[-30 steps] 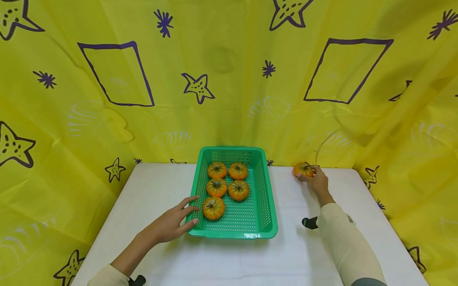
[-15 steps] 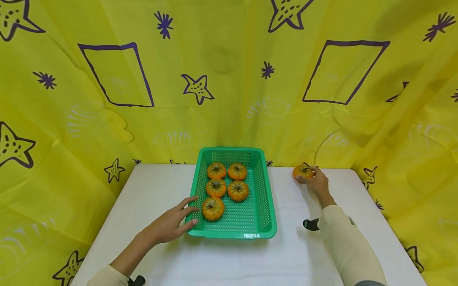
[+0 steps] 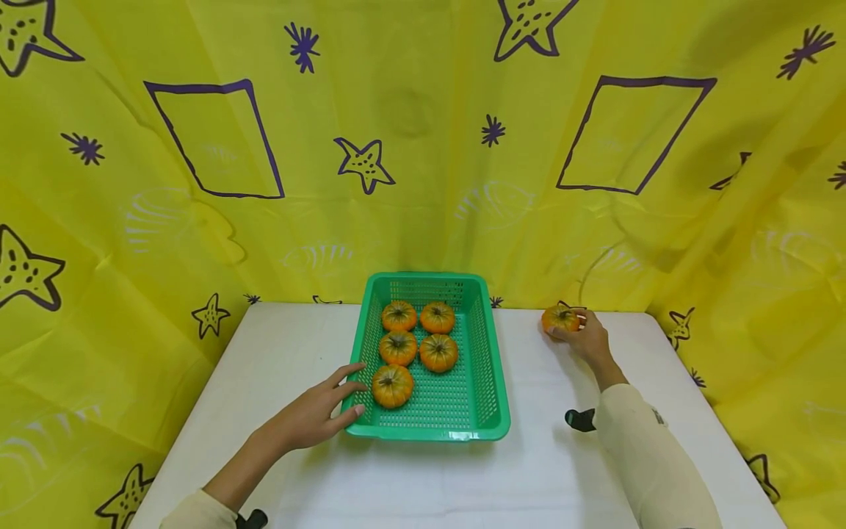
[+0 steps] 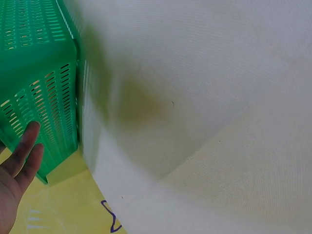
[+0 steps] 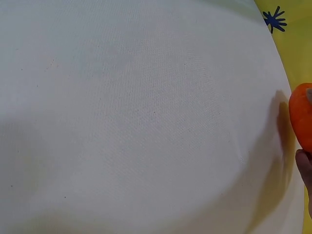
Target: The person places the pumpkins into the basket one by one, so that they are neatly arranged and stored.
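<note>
In the head view, my right hand (image 3: pixel 590 340) pinches a small orange pumpkin (image 3: pixel 559 319) near the table's back edge, right of the basket. The right wrist view catches just part of that pumpkin (image 5: pixel 302 117) and a fingertip at its right border. A green plastic basket (image 3: pixel 499 367) stands mid-table with several similar pumpkins (image 3: pixel 393 386) inside, mostly toward its left and back. My left hand (image 3: pixel 317 413) rests loosely spread fingers at the basket's left rim. Seen from the left wrist, two fingers (image 4: pixel 30 158) lie against the slotted outer wall (image 4: pixel 44 112).
A white-covered table (image 3: pixel 423 485) lies under everything. Yellow curtain (image 3: pixel 423 220) with star drawings hangs behind and along both sides, close to the table's edges. A dark strap end (image 3: pixel 581 420) sticks out near the right sleeve.
The right forearm shifts slightly right while that hand keeps hold of the pumpkin, which stays nearly in place. The left hand and basket look unchanged apart from a slight camera shift.
</note>
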`<state>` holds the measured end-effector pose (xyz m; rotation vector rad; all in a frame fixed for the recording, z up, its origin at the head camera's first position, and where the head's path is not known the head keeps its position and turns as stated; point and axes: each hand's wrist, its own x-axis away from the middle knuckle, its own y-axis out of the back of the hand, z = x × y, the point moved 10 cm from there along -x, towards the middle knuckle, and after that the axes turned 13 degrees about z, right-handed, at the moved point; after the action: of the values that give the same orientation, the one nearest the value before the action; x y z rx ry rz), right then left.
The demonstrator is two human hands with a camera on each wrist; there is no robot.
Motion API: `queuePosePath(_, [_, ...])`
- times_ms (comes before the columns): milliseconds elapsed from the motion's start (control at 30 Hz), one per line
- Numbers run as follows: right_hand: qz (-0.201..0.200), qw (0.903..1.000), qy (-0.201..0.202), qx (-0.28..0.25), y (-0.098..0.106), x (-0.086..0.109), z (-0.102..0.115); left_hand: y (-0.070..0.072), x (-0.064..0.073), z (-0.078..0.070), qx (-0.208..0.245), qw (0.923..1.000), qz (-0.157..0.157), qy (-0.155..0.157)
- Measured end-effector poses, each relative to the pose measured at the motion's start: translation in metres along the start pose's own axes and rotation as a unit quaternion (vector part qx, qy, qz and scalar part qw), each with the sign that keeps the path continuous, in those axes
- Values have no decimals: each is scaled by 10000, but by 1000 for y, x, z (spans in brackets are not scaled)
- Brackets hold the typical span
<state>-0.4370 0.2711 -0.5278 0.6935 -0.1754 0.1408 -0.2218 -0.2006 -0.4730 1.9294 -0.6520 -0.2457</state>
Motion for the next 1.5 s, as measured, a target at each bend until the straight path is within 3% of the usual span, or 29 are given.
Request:
queuePosePath(367, [363,9988,301,110,1,6,7,-1,-1,-1,32,10000,16,-3])
queuePosePath(900, [1239,9906,570,-125,-2,12,26,-6,-1,1,103,9999,63,10])
queuePosePath(1500, [1877,9741,1258,-137,1,27,71,1,0,-2,78,10000,-7,-51])
